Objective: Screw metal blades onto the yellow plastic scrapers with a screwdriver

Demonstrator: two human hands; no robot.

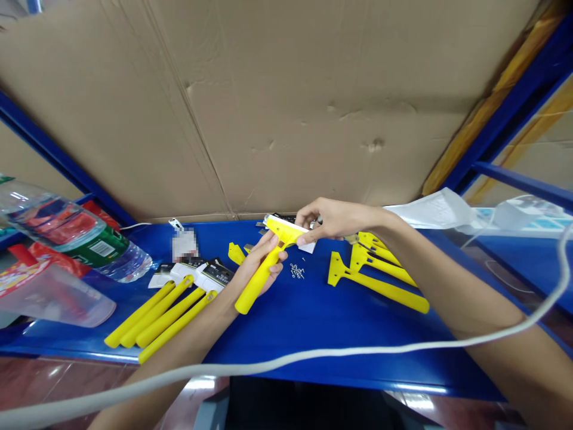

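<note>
"What are the hands holding?"
"On my feed, the left hand [263,261] grips a yellow scraper [255,289] above the counter [308,334]; the right hand [326,218] pinches the right end of its head [281,230]."
"Nearby?"
"I see small screws [296,272], then more scrapers [380,288] on the right."

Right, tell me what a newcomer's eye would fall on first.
Most likely the bright yellow, long-handled scraper at the centre, held by the left fingers, with the right fingers at its head. Next, the long white cable sweeping across the foreground, and the clear plastic bottle with a green label at far left.
</note>
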